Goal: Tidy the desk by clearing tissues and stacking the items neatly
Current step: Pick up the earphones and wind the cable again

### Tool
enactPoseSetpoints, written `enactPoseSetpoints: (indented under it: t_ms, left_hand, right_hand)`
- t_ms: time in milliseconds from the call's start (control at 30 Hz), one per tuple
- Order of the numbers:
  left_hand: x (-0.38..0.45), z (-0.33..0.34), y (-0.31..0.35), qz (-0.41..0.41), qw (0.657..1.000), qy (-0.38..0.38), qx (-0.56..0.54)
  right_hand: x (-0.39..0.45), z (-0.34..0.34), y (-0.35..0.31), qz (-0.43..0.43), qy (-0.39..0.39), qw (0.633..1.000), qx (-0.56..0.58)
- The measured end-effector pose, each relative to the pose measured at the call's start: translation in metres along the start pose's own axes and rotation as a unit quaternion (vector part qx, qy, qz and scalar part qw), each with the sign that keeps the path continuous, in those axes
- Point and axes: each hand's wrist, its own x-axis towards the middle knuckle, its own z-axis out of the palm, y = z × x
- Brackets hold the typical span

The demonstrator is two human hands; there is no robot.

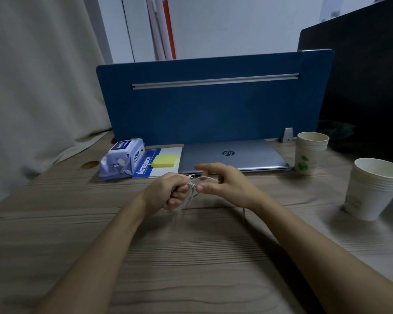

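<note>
While the left hand [168, 192] grips the coiled white cable [186, 200] before the HP laptop [234, 156], the right hand [222, 180] pinches its loose strand, seemingly to keep winding it tight.

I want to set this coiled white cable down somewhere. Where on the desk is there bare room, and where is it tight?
Bare wood lies in front of both hands, toward the near edge of the desk, and left of the wipes pack. Crowded: the back row along the blue divider, with notebook, sticky notes and laptop, and the right side by the cup stacks.
</note>
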Motion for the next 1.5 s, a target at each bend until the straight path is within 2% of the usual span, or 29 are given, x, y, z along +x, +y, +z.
enactPoseSetpoints:
  t_ms: [167, 400, 600, 700, 900, 1000, 1067, 1167, 1300, 1400, 1500]
  left_hand:
    - [-0.002, 0.002, 0.001, -0.010, 1.000, -0.024, 0.002]
    - [0.000, 0.004, -0.001, -0.018, 0.995, 0.009, 0.094]
    - [0.008, -0.002, -0.010, 0.079, 0.968, 0.099, 0.215]
    - [0.011, -0.006, -0.014, 0.097, 0.955, 0.122, 0.254]
    - [0.012, -0.005, -0.017, 0.070, 0.971, 0.078, 0.213]
    - [0.011, -0.009, -0.018, 0.083, 0.931, 0.110, 0.338]
    - [0.010, -0.011, -0.017, 0.093, 0.912, 0.125, 0.380]
    - [0.006, -0.013, -0.014, 0.079, 0.906, 0.129, 0.396]
    - [0.003, -0.008, -0.011, 0.075, 0.895, 0.106, 0.426]
    - [0.004, 0.000, -0.008, 0.081, 0.891, 0.070, 0.441]
    - [0.006, 0.004, -0.007, 0.072, 0.891, 0.058, 0.445]
  right_hand:
    - [0.000, 0.010, -0.002, -0.028, -0.014, 0.999, 0.009]
    - [0.000, 0.014, -0.004, -0.006, -0.020, 1.000, 0.012]
    - [0.001, 0.010, -0.001, 0.047, 0.003, 0.998, 0.043]
    - [0.001, 0.009, -0.001, 0.060, 0.019, 0.995, 0.078]
    - [0.001, 0.008, -0.001, 0.085, 0.044, 0.988, 0.122]
    - [-0.001, 0.006, -0.001, 0.095, 0.033, 0.987, 0.128]
    - [-0.002, 0.000, -0.003, 0.102, 0.011, 0.984, 0.146]
    - [-0.003, -0.013, -0.006, 0.112, -0.004, 0.971, 0.210]
    - [-0.002, -0.025, -0.007, 0.077, 0.030, 0.958, 0.274]
    - [-0.002, -0.028, -0.009, 0.054, 0.036, 0.956, 0.287]
    - [-0.002, -0.026, -0.012, 0.033, 0.027, 0.967, 0.252]
